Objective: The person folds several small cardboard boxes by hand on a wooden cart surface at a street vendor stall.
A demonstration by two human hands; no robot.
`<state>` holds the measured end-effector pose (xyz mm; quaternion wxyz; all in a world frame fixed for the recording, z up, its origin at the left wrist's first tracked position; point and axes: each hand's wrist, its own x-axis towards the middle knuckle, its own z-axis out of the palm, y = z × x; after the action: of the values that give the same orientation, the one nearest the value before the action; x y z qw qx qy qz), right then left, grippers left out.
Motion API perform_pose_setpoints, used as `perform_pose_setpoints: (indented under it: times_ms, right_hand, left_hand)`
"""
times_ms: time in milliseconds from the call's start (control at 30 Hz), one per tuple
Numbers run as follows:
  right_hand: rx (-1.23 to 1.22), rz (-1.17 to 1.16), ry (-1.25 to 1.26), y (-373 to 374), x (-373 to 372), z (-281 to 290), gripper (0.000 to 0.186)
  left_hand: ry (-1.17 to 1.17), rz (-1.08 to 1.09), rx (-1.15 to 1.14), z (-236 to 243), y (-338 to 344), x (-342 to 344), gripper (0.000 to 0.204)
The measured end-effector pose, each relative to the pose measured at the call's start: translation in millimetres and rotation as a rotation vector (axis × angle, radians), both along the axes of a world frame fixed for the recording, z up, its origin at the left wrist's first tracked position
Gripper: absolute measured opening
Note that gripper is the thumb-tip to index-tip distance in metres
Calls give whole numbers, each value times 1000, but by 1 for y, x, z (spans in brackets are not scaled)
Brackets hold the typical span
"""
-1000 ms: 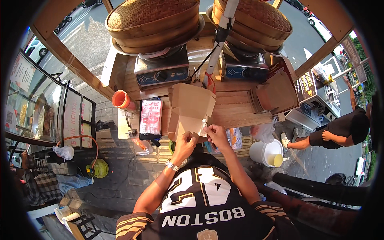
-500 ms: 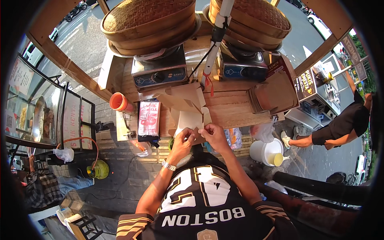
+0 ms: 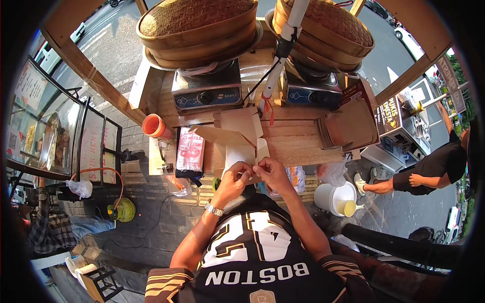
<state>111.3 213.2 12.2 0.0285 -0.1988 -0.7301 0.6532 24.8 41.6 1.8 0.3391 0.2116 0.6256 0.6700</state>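
Your left hand (image 3: pixel 236 177) and right hand (image 3: pixel 270 173) meet at the counter's near edge, fingertips pinching a white paper liner (image 3: pixel 237 156) in an open brown cardboard box (image 3: pixel 236 135). You appear to be fitting the liner; next, likely press it flat. Two bamboo steamers (image 3: pixel 199 25) sit beyond.

My hands (image 3: pixel 255 174) cover the near edge of the open cardboard box (image 3: pixel 237 139), so I can't see what the fingertips pinch; the box's inside is too small to read.
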Motion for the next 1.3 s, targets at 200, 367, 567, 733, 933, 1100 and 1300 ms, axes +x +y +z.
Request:
perform_pose_setpoints:
  times_ms: [200,367,567,733,933,1100,1300]
  right_hand:
    - [-126,93,-54,6,7,18,28]
    - [41,80,-61,5,10,21,32]
    - [357,-38,-15,-6,9,33,22]
    - [730,-161,16,-11,13,17,15]
    - [1015,-278,-83,34,22,-41,15]
    - [825,-267,-40,40,24,-24,14]
    - [640,-294,35,27,33,1,16]
  left_hand:
    - [-324,-82,103,2,-1,-9,23]
    - [-407,-155,126,0,5,-12,17]
    - [-354,-63,195,-11,25,0,6]
    - [-22,1,6,-9,24,11,16]
    - [373,266,-265,29,3,7,14]
    - [386,313,-471,6,-13,-4,37]
    - [-117,100,-158,32,-16,-3,51]
